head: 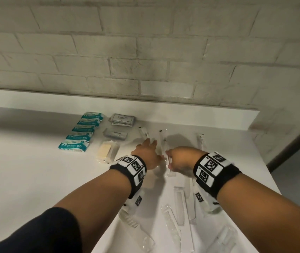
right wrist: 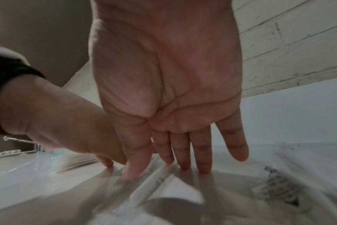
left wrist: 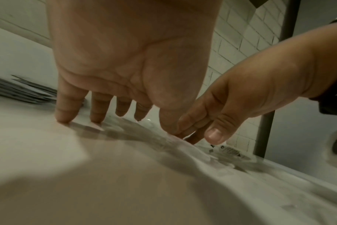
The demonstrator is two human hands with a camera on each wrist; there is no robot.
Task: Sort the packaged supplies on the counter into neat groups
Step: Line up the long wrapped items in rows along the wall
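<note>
Both hands reach over the white counter toward the slim toothbrush packets lying side by side near its middle, right of the teal tissue packs and grey sachets. The left hand has its fingers straight and spread, tips pressing flat on the clear wrap, and the right hand likewise lays straight, slightly parted fingers on a packet, gripping nothing. These look light, with slippery, crinkly film over a stiff core, so I judge sliding them or pinching mid-length will work best.
</note>
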